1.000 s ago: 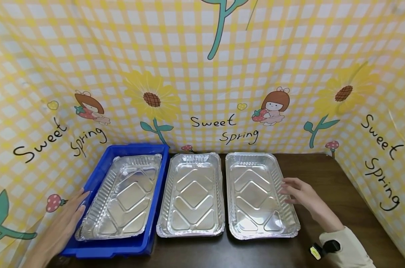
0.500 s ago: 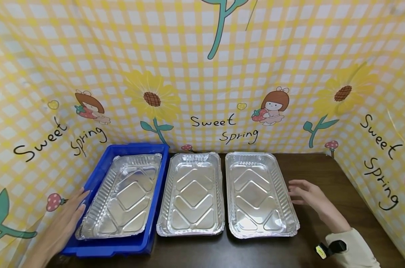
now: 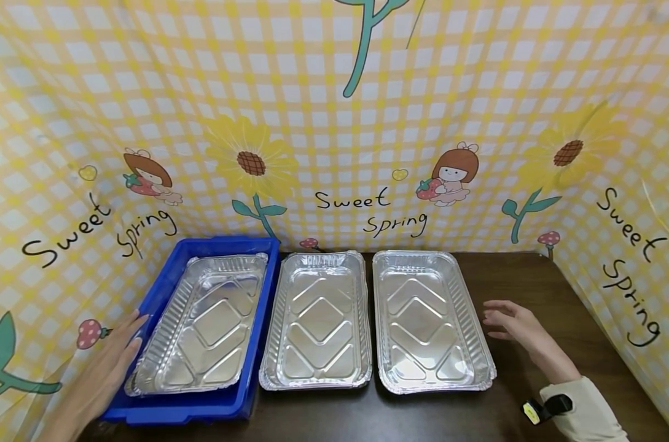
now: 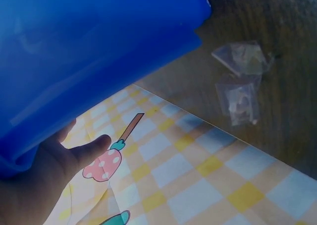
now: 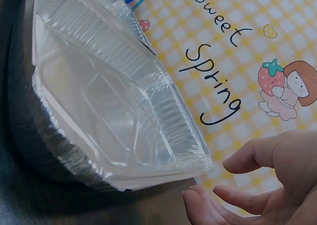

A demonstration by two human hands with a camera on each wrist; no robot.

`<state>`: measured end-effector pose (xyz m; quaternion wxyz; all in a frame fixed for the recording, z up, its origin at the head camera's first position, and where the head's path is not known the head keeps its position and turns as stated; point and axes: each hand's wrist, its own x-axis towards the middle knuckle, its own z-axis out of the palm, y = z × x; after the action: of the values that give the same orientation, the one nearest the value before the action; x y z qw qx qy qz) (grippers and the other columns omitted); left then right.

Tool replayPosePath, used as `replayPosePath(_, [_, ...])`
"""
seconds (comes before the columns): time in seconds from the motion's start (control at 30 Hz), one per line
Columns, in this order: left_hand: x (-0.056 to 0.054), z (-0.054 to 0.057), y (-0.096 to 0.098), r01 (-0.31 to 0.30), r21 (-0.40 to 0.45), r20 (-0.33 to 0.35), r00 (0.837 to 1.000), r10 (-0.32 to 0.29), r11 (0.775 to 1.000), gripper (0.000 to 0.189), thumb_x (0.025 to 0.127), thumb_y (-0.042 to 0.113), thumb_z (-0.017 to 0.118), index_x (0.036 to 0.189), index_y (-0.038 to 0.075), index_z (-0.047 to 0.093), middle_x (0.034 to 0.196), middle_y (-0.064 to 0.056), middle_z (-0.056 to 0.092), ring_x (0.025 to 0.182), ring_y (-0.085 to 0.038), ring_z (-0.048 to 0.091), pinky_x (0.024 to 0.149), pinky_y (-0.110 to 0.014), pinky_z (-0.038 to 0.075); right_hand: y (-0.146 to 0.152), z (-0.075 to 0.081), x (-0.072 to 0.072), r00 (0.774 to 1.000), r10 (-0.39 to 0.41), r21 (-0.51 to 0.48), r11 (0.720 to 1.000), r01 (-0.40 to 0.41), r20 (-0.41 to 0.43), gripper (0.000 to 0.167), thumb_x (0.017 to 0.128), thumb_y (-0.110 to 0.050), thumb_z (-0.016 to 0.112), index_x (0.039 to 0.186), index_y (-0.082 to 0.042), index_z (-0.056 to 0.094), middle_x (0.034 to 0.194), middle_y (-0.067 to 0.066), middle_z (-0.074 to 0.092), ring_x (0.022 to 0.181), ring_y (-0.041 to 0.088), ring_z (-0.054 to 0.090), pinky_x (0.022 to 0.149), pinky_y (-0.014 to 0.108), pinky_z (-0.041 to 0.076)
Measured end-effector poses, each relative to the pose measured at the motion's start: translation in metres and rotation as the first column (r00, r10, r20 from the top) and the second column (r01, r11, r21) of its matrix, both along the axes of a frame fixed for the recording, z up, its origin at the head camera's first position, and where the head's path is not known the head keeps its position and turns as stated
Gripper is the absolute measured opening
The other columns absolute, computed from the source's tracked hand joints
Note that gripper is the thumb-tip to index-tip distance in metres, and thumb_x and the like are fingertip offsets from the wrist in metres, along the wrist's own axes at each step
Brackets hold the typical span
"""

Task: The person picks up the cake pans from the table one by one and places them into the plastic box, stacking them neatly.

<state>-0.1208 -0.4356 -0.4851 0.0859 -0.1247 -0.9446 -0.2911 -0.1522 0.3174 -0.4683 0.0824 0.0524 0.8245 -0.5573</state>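
Three shiny foil trays are in the head view. The left foil tray (image 3: 215,325) sits inside a blue plastic bin (image 3: 237,402). Beside the bin, the middle foil tray (image 3: 317,322) and the right foil tray (image 3: 422,325) lie on the table. My left hand (image 3: 99,368) rests along the bin's left side with its fingers straight; in the left wrist view the thumb (image 4: 91,153) stands out below the blue wall. My right hand (image 3: 522,331) hovers to the right of the right foil tray, fingers loosely bent, holding nothing and apart from the rim.
A dark wooden table (image 3: 511,276) bears the bin and trays. Yellow checked cloth (image 3: 323,135) hangs behind and on both sides. In the left wrist view, crumpled clear plastic wrappers (image 4: 240,98) are on a brown surface past the cloth's edge.
My right hand has come away from the right foil tray's edge and moved rightward. The left hand, the bin and the trays have stayed in place.
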Motion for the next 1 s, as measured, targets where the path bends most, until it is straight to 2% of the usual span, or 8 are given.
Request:
replayPosePath(0.17, [-0.001, 0.0, -0.001, 0.002, 0.009, 0.021, 1.0, -0.002, 1.0, 0.052, 0.116, 0.017, 0.037, 0.164, -0.003, 0.03, 0.168, -0.036, 0.019, 0.153, -0.06, 0.014, 0.112, -0.011, -0.009, 0.001, -0.006, -0.003, 0.999, -0.017, 0.028, 0.999, 0.016, 0.039, 0.05, 0.111, -0.014, 0.047, 0.145, 0.023, 0.038, 0.14, 0.043, 0.051, 0.112, 0.025, 0.069, 0.085, 0.034, 0.062])
replayPosePath(0.27, [-0.001, 0.0, -0.002, -0.001, 0.02, 0.049, 0.999, 0.0, 1.0, 0.053, 0.116, 0.019, 0.036, 0.164, -0.003, 0.029, 0.168, -0.036, 0.017, 0.152, -0.061, 0.013, 0.121, -0.025, -0.009, -0.001, -0.008, -0.005, 0.997, -0.039, 0.042, 0.998, 0.036, 0.069, 0.053, 0.111, -0.019, 0.049, 0.145, 0.021, 0.041, 0.144, 0.041, 0.05, 0.113, 0.028, 0.068, 0.085, 0.034, 0.062])
replayPosePath(0.33, [-0.001, 0.0, -0.003, -0.003, 0.027, 0.068, 0.998, 0.001, 1.0, 0.054, 0.117, 0.02, 0.035, 0.165, -0.003, 0.027, 0.169, -0.036, 0.016, 0.153, -0.06, 0.011, 0.126, -0.042, -0.009, -0.002, -0.01, -0.005, 0.995, -0.047, 0.048, 0.998, 0.043, 0.086, 0.055, 0.111, -0.022, 0.05, 0.146, 0.02, 0.041, 0.144, 0.039, 0.051, 0.113, 0.028, 0.068, 0.086, 0.035, 0.062])
replayPosePath(0.47, [-0.001, 0.0, -0.004, -0.008, 0.024, 0.075, 0.997, 0.007, 1.0, 0.054, 0.117, 0.021, 0.035, 0.165, -0.003, 0.027, 0.169, -0.036, 0.015, 0.155, -0.056, 0.009, 0.126, -0.052, -0.006, -0.005, -0.011, -0.007, 0.994, -0.045, 0.042, 0.998, 0.041, 0.102, 0.056, 0.111, -0.025, 0.051, 0.145, 0.019, 0.043, 0.139, 0.036, 0.057, 0.111, 0.026, 0.069, 0.088, 0.038, 0.061])
replayPosePath(0.57, [-0.001, 0.0, -0.003, -0.012, 0.028, 0.078, 0.997, 0.01, 1.0, 0.054, 0.117, 0.021, 0.036, 0.165, -0.003, 0.027, 0.169, -0.036, 0.015, 0.155, -0.057, 0.009, 0.126, -0.054, -0.006, -0.006, -0.012, -0.009, 0.994, -0.041, 0.041, 0.999, 0.036, 0.106, 0.057, 0.111, -0.027, 0.052, 0.145, 0.018, 0.044, 0.134, 0.031, 0.063, 0.108, 0.021, 0.069, 0.087, 0.037, 0.061])
replayPosePath(0.63, [-0.001, 0.0, -0.003, -0.008, 0.036, 0.076, 0.997, 0.006, 0.999, 0.054, 0.117, 0.02, 0.036, 0.164, -0.004, 0.027, 0.169, -0.037, 0.015, 0.153, -0.062, 0.011, 0.123, -0.066, -0.005, -0.007, -0.013, -0.01, 0.993, -0.04, 0.049, 0.998, 0.035, 0.107, 0.058, 0.111, -0.029, 0.051, 0.146, 0.017, 0.044, 0.133, 0.028, 0.065, 0.107, 0.02, 0.069, 0.087, 0.036, 0.061])
replayPosePath(0.9, [-0.002, 0.001, -0.002, -0.014, 0.034, 0.077, 0.997, 0.012, 0.999, 0.055, 0.117, 0.021, 0.035, 0.165, -0.003, 0.026, 0.169, -0.037, 0.015, 0.152, -0.062, 0.011, 0.122, -0.07, -0.004, -0.014, -0.013, -0.015, 0.993, -0.029, 0.1, 0.995, 0.018, 0.114, 0.063, 0.112, -0.033, 0.05, 0.15, 0.016, 0.041, 0.139, 0.033, 0.058, 0.118, 0.035, 0.065, 0.093, 0.044, 0.058])
replayPosePath(1.0, [-0.001, 0.0, -0.002, -0.017, 0.025, 0.069, 0.997, 0.015, 1.0, 0.054, 0.117, 0.021, 0.035, 0.165, -0.003, 0.027, 0.169, -0.036, 0.016, 0.153, -0.061, 0.012, 0.126, -0.059, -0.007, -0.017, -0.013, -0.017, 0.993, -0.033, 0.112, 0.994, 0.02, 0.116, 0.062, 0.111, -0.031, 0.05, 0.15, 0.016, 0.04, 0.136, 0.033, 0.059, 0.116, 0.033, 0.065, 0.093, 0.047, 0.057])
